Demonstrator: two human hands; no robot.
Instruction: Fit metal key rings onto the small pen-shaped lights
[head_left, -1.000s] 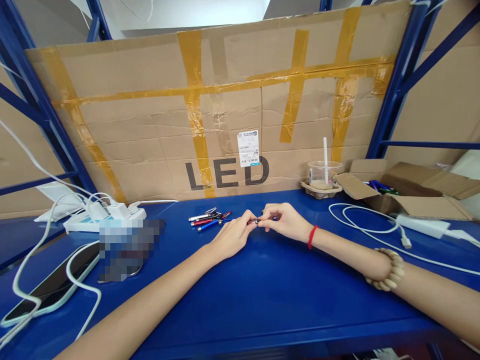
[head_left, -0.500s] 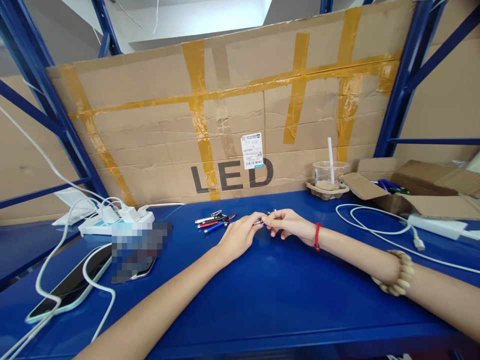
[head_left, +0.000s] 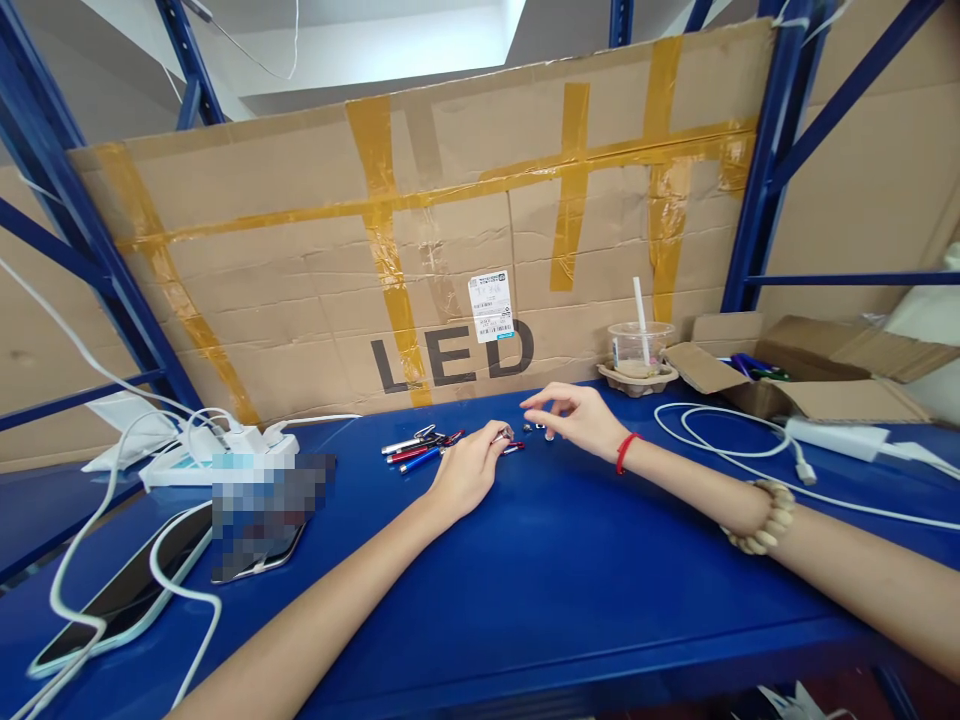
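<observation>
My left hand (head_left: 469, 467) is closed around a slim red metal tube (head_left: 514, 447), whose end sticks out to the right of the fingers. A shiny silver bit shows at the fingertips; the rest is hidden by the hand. My right hand (head_left: 576, 418) is raised a little to the right, its fingers bent and apart, with nothing visible in them. Under its fingertips lie a few small silver parts (head_left: 538, 428), too small to name. Left of my left hand, several slim metal keychain tubes (head_left: 418, 450), silver, red, black and blue, lie together with their clips.
A plastic cup with a straw (head_left: 640, 345) stands in a carton holder at the back right. Beside it is an open cardboard box (head_left: 855, 395). A white cable (head_left: 720, 455) curls on the right. Phones (head_left: 120, 600) and a power strip (head_left: 172, 468) are on the left.
My right hand has drawn back from my left, and its fingers have come apart. The red tube's end now shows beside my left hand. The view has shifted slightly.
</observation>
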